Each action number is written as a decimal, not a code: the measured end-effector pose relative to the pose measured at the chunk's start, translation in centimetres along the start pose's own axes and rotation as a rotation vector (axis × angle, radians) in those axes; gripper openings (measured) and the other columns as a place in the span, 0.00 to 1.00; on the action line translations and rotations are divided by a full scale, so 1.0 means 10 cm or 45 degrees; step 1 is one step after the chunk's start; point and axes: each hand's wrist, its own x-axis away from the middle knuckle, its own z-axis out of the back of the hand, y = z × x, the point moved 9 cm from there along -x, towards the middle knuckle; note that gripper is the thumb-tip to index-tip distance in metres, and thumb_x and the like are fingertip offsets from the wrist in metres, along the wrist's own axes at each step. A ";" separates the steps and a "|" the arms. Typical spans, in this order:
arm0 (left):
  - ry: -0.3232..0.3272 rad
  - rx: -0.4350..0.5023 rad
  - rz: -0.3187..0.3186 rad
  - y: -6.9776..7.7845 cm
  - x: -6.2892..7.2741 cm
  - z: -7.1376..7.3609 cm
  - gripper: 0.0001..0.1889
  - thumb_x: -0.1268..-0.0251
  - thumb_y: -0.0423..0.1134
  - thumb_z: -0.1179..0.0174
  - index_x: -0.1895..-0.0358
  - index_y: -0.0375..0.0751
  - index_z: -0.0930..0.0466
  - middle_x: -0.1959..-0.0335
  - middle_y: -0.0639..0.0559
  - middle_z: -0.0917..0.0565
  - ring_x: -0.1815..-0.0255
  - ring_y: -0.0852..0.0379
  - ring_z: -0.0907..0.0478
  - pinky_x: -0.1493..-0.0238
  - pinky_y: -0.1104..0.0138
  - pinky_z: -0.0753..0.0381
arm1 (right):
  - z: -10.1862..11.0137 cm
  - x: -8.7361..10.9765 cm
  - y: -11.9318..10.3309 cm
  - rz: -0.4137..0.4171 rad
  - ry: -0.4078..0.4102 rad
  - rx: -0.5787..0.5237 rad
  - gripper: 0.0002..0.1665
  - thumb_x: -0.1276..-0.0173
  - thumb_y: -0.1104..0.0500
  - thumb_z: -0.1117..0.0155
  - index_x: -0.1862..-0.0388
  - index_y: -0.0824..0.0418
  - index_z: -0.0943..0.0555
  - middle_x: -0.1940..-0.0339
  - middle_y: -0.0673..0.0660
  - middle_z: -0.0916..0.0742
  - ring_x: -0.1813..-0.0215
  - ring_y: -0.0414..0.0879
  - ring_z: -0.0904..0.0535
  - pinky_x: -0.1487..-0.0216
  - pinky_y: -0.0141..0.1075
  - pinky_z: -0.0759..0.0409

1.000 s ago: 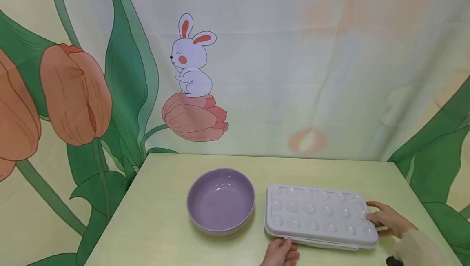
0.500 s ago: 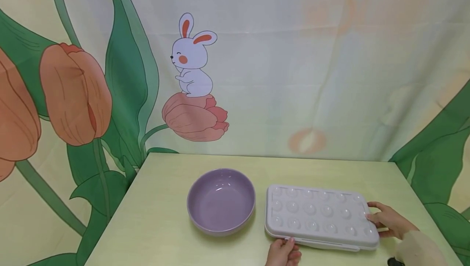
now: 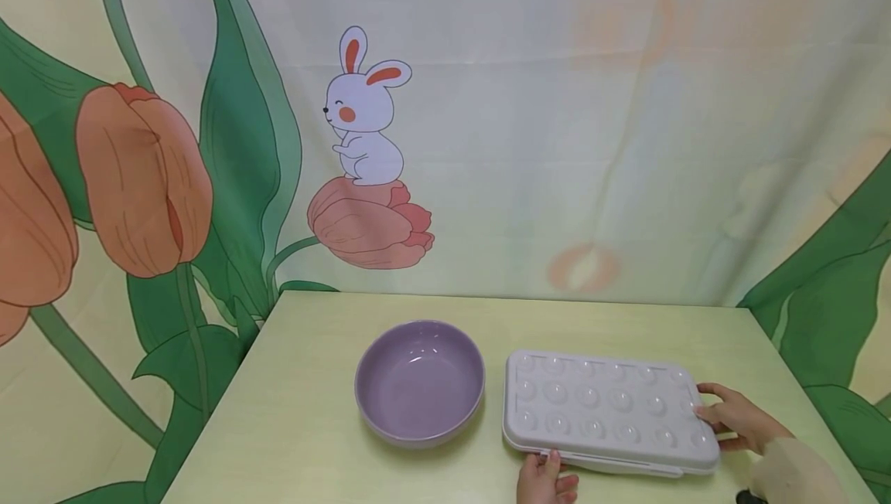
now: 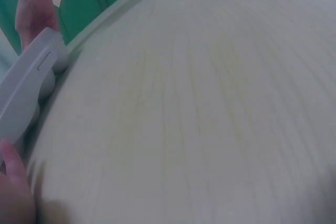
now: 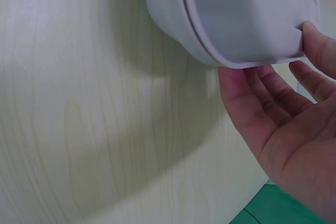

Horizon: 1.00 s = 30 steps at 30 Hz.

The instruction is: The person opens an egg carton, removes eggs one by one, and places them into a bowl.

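the white box (image 3: 605,407) is on the pale table (image 3: 299,419), to the right of and apart from the purple bowl (image 3: 420,384). the right hand (image 3: 741,417) grips its right end between thumb and fingers; the left hand (image 3: 544,481) touches its front edge, whether pinching cannot be told.

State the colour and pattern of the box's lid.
The lid is plain pale grey, with three rows of round bumps; the head view shows it best.
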 end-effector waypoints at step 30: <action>-0.094 -0.003 0.188 -0.15 0.11 -0.29 0.18 0.41 0.43 0.45 0.58 0.29 0.32 0.67 0.46 0.19 0.65 0.55 0.21 0.63 0.61 0.22 | 0.01 -0.01 -0.01 -0.037 0.015 0.023 0.40 0.36 0.54 0.48 0.35 0.66 0.56 0.57 0.65 0.23 0.62 0.49 0.24 0.65 0.42 0.23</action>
